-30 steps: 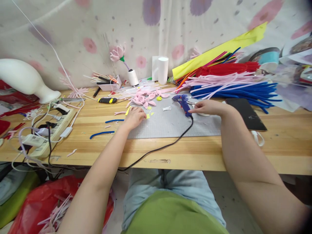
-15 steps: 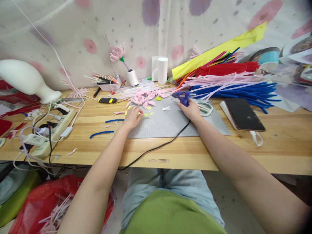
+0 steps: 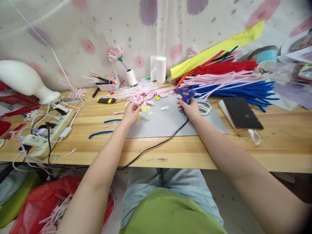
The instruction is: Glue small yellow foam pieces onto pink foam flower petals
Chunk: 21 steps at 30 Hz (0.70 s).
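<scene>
We see the right hand [image 3: 191,109] now closed around the handle of the blue glue gun [image 3: 184,94], a little right of the frame's centre. One second ago this hand was further right, only touching the gun as it lay on the grey mat [image 3: 168,125]; now the gun stands up in the grip with its nozzle pointing left, toward the pink petals [image 3: 143,97]. Its black cord [image 3: 156,147] runs down and left over the table [image 3: 219,152] edge.

The left hand [image 3: 130,113] has moved a little up the mat, toward the petals. Its fingers are curled over some small yellow pieces [image 3: 143,109]; it seems to pinch one, but the view is too small for us to be sure.

We judge from this that the gun is picked up and ready, and that the gluing itself has not begun, because the nozzle is apart from the left hand's piece. The white scissors [image 3: 203,108] lie just right of the right hand.
</scene>
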### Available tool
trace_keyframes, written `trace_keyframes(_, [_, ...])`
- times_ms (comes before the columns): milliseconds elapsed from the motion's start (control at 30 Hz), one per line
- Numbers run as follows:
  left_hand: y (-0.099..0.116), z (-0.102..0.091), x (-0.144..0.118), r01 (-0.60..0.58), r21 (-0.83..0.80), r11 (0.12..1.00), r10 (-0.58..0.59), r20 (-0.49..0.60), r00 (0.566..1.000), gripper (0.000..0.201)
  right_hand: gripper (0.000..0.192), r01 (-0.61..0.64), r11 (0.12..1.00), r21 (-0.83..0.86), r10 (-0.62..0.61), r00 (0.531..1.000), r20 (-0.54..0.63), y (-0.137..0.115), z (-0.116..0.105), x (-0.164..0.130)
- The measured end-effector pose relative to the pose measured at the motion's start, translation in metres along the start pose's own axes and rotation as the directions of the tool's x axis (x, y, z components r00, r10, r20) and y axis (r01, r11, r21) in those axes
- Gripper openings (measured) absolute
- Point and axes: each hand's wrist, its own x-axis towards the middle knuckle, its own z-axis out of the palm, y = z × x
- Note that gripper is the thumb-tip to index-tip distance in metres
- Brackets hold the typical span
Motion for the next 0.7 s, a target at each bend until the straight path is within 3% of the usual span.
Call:
trace_keyframes(233, [0.006, -0.003, -0.003, -0.054, 0.357, 0.933, 0.007, 0.13, 0.991, 0.024, 0.034, -0.014, 0.999, 0.039, 0.014, 1.0, -0.001, -0.003, -0.001, -0.002])
trace_keyframes(400, [0.008, -0.003, -0.003, -0.033, 0.373, 0.927, -0.046, 0.201, 0.979, 0.047, 0.036, -0.018, 0.999, 0.04, 0.017, 1.0, 0.013, -0.004, 0.0, -0.003])
trace_keyframes(533, [0.011, -0.008, -0.003, 0.002, 0.438, 0.899, -0.093, 0.185, 0.978, 0.051, 0.037, -0.001, 0.999, 0.047, 0.0, 1.0, 0.003, -0.002, 0.0, -0.002])
trace_keyframes(700, [0.022, -0.018, -0.006, -0.019, 0.614, 0.789, -0.076, 0.128, 0.989, 0.046, 0.037, 0.015, 0.997, 0.081, -0.015, 1.0, 0.001, -0.001, -0.001, -0.001])
